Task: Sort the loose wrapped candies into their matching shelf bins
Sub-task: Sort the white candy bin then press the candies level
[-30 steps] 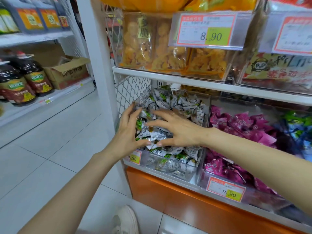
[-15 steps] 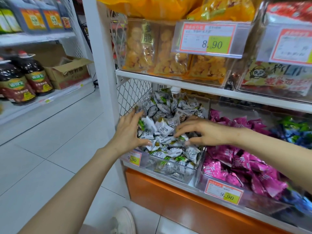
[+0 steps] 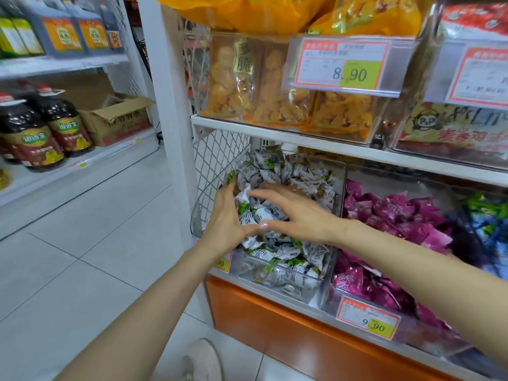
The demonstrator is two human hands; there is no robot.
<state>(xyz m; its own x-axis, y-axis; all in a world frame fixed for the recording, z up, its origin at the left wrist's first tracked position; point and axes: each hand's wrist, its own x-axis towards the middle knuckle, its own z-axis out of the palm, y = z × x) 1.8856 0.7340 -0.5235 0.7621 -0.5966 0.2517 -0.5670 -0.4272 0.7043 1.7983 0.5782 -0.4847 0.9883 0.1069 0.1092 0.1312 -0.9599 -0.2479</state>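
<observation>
Three kinds of wrapped candy show, side by side, and each appears to lie with its own kind. The grey-and-green candies (image 3: 275,166) are heaped high in the left bin (image 3: 199,215), with no other colour visible among them. The magenta candies (image 3: 395,215) just to the right likewise look unmixed. The blue and green wrappers (image 3: 489,215) at the far right edge are too blurred to judge. Both hands are over the grey-and-green heap. The left hand (image 3: 224,224) lies with straight fingers against the heap's left side by the bin wall, and the right hand (image 3: 301,215) is spread flat across the top, its thumb close to the left thumb. Neither hand visibly pinches a candy, though whether a piece sits under a palm cannot be told. By this the sorting seems far along, at least for this bin, with the step in hand more a pressing and settling of the heap than a placing. Left to do would be checking the right-hand bins for strays, which nothing here confirms.
</observation>
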